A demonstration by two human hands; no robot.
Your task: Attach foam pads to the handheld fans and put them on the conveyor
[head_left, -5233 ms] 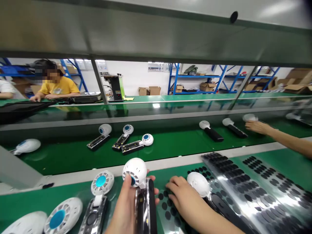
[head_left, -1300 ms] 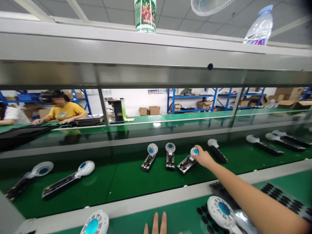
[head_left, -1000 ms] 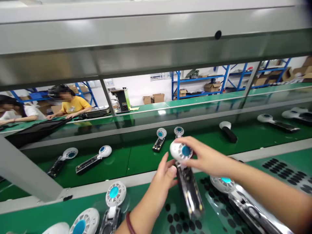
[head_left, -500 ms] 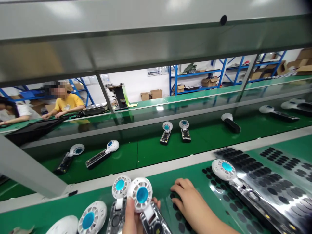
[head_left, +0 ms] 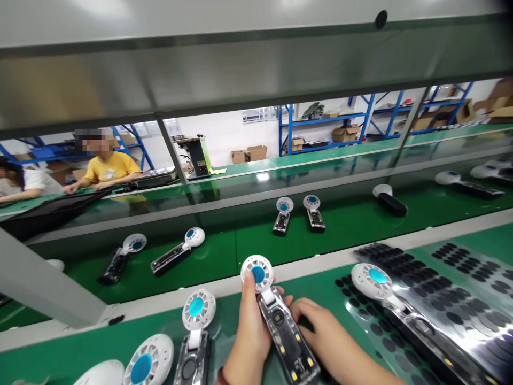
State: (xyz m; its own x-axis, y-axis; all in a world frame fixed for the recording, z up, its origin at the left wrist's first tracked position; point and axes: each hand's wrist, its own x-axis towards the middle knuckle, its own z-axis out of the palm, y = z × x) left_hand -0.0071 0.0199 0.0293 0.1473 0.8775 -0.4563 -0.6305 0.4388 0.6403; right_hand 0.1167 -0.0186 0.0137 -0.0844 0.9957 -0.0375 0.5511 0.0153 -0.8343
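Clearly, the left hand (head_left: 254, 331) is clamped on a unit (head_left: 285, 329) just right of six o'clock, held above the bench (head_left: 224, 315). The thumb lies on the unit's white head; most of the other fingers are hidden behind, with tips showing past the neck. Towards five o'clock, the right hand (head_left: 336, 337) has its fingers bent beside the unit's edge; some tips are hidden, and whether they grip cannot be told.

At seven o'clock, a second unit (head_left: 192, 350) is cut off by the bottom edge. A third unit (head_left: 149, 357), nearer half past seven, is also cut off, and of a white piece (head_left: 102, 374) beside it only a curve shows. At four o'clock, another unit (head_left: 428, 327) covers part of the dotted sheets (head_left: 425, 278). Around half past eight, a post (head_left: 48, 291) hides most of a white thing (head_left: 59, 264).

Cardboard boxes (head_left: 257, 153) stand far back at twelve o'clock, and an open box (head_left: 345, 133) sits on a blue shelf (head_left: 326, 145) at two; their contents cannot be made out.
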